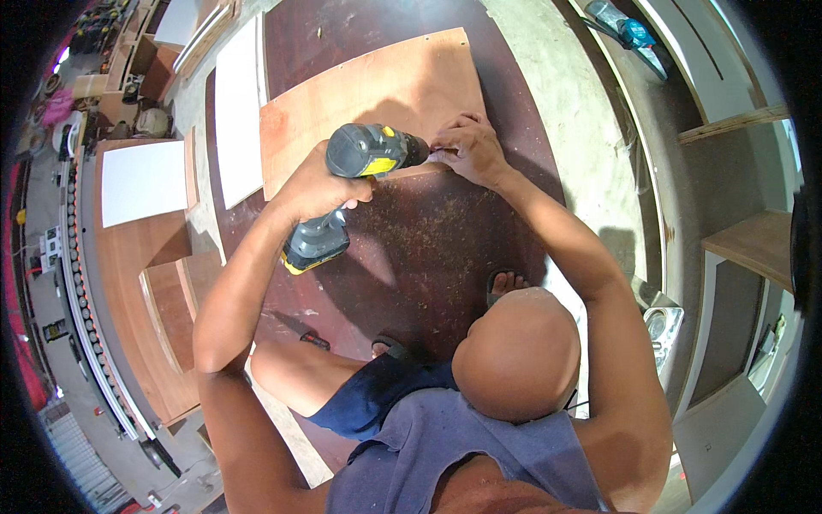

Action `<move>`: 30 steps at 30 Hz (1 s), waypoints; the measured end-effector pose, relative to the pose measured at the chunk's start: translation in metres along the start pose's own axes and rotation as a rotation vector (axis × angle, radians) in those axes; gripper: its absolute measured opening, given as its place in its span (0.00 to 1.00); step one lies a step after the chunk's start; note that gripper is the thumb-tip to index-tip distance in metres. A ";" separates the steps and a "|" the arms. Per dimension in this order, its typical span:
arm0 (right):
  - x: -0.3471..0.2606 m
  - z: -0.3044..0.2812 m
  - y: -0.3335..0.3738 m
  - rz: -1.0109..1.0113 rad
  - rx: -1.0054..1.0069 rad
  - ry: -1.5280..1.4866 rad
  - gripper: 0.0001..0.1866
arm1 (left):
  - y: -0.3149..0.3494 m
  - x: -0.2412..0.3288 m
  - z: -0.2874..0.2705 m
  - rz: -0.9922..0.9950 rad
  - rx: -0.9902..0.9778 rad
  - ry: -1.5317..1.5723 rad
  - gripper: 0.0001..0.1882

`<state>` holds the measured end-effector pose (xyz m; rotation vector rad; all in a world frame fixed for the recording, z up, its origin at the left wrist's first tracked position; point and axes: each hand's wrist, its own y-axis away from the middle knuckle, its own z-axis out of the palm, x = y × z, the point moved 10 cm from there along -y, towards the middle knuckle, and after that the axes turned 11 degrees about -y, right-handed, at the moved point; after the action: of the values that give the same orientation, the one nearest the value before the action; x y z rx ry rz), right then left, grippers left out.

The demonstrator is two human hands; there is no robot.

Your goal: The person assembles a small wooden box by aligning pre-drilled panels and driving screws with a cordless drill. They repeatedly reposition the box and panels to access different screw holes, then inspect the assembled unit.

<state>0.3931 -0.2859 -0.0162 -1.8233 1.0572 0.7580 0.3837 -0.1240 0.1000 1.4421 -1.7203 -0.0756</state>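
A dark grey cordless drill with yellow patches is in my left hand, its fingers closed round the handle. The drill lies nearly level, its chuck pointing right toward the near right corner of a light brown plywood board. My right hand is at that corner, thumb and fingers pinched together in front of the chuck. What they pinch is too small and covered to make out. Beneath the board is a large dark red-brown panel, sprinkled with sawdust near the board's edge.
A small dark red-and-black tool lies on the panel near my knee. White boards and wooden pieces are at left. On the right stand cabinet frames, with a teal power tool at the far end.
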 end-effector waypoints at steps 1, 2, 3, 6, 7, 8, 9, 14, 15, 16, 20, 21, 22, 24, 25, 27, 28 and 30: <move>0.000 0.000 0.000 0.000 0.001 -0.002 0.08 | -0.002 0.001 -0.001 -0.002 -0.011 0.003 0.20; 0.000 0.000 0.000 0.000 0.001 -0.004 0.08 | -0.003 0.005 -0.004 0.013 -0.002 -0.054 0.21; 0.001 0.000 0.001 0.000 0.002 -0.006 0.08 | -0.004 0.010 -0.007 0.029 0.005 -0.111 0.22; -0.001 0.004 -0.003 -0.016 -0.011 0.016 0.06 | -0.011 0.015 -0.015 0.226 0.041 -0.328 0.26; -0.001 0.004 -0.003 -0.010 -0.014 0.024 0.06 | -0.014 0.022 -0.017 0.321 0.052 -0.407 0.28; -0.002 0.004 -0.004 -0.005 -0.017 0.031 0.06 | -0.017 0.017 -0.016 0.295 0.000 -0.452 0.31; -0.003 0.005 -0.004 -0.001 -0.022 0.038 0.05 | -0.021 0.005 -0.016 0.167 -0.049 -0.437 0.33; 0.002 0.003 -0.001 0.023 -0.029 0.021 0.06 | -0.022 0.006 -0.010 -0.094 -0.156 -0.281 0.37; 0.002 0.002 0.000 0.012 -0.028 0.014 0.06 | -0.021 0.011 -0.010 -0.061 -0.139 -0.275 0.35; 0.002 0.002 0.000 0.014 -0.038 0.004 0.07 | -0.019 0.017 -0.009 -0.027 -0.127 -0.271 0.32; 0.005 -0.012 -0.007 0.176 -0.028 -0.410 0.13 | -0.017 0.023 -0.008 0.016 -0.109 -0.222 0.30; 0.003 -0.018 -0.013 0.255 -0.013 -0.608 0.15 | -0.017 0.021 -0.007 -0.008 -0.120 -0.246 0.30; -0.020 -0.040 -0.025 0.119 0.089 -0.648 0.18 | -0.018 0.021 -0.007 -0.027 -0.134 -0.275 0.30; -0.076 -0.066 -0.048 -0.201 0.256 -0.671 0.23 | -0.021 0.022 -0.004 -0.024 -0.148 -0.269 0.29; -0.111 -0.073 -0.056 -0.385 0.323 -0.650 0.25 | -0.021 0.025 -0.005 0.000 -0.146 -0.236 0.28; -0.162 -0.066 -0.071 -0.435 0.294 -0.595 0.19 | -0.016 0.021 -0.012 0.048 -0.095 -0.286 0.26; -0.166 -0.051 -0.074 -0.385 0.242 -0.525 0.15 | -0.013 0.012 -0.014 0.074 -0.056 -0.373 0.24; -0.159 -0.041 -0.076 -0.330 0.307 -0.469 0.08 | -0.013 0.008 -0.012 0.069 -0.109 -0.502 0.21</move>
<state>0.3916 -0.2459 0.1607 -1.4136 0.5169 0.7277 0.4015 -0.1296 0.1053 1.3547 -2.1268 -0.5233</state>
